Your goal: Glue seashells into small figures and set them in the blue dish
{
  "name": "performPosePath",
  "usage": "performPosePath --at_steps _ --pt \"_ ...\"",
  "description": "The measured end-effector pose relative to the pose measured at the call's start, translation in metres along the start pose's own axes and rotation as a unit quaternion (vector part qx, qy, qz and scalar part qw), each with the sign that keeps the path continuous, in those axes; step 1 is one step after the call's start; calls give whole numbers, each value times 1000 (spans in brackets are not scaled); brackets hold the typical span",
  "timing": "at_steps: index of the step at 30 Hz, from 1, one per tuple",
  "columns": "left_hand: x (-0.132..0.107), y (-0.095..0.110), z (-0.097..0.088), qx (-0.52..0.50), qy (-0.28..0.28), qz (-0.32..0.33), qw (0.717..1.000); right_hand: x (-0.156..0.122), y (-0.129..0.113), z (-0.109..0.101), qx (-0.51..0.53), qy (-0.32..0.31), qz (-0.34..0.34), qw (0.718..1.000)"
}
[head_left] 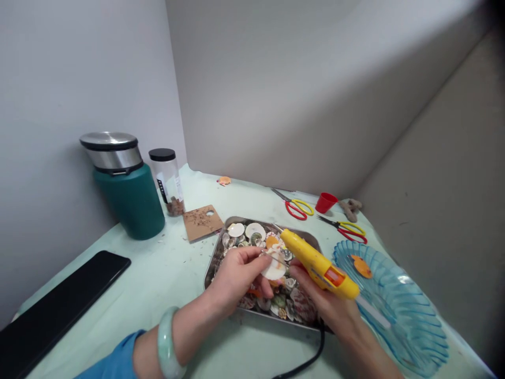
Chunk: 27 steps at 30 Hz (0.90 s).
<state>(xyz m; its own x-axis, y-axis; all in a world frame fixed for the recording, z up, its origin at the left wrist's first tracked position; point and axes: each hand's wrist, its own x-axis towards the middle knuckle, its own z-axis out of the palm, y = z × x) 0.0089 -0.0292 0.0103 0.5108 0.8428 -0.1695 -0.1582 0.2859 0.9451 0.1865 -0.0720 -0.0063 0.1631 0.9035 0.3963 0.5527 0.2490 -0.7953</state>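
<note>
My left hand (240, 271) pinches a white scallop-like shell (275, 268) above a metal tray (209, 273) full of mixed seashells. In my right hand (331, 308) is a yellow hot glue gun (311, 255), with its nozzle tilted up and left over the tray. A thin metal piece (278, 259) runs across the white shell between the two hands; I cannot make out what it is or which hand holds it. A clear glue stick (373, 311) sticks out of the gun's back end. Below it, a black cord (311, 358) curves toward the front edge.
Right of the tray is a blue scalloped plate (418, 321) bearing an orange shell (362, 266). Behind lie two pairs of scissors (299, 208) (347, 230) and a red cup (325, 202). Leftward stand a brown board (199, 223), a jar (168, 181), a green bottle (132, 202) and a black slab (67, 310).
</note>
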Motion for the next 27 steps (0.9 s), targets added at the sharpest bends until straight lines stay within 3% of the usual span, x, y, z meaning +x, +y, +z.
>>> performPosePath --at_steps 10,16,27 --pt "-2 -1 3 37 -2 2 999 -2 2 -1 2 16 69 998" --pt "-3 -1 3 69 -1 11 998 -4 5 -2 15 16 145 989" --pt "-3 -2 6 67 -2 22 997 -6 7 -2 -12 14 167 986"
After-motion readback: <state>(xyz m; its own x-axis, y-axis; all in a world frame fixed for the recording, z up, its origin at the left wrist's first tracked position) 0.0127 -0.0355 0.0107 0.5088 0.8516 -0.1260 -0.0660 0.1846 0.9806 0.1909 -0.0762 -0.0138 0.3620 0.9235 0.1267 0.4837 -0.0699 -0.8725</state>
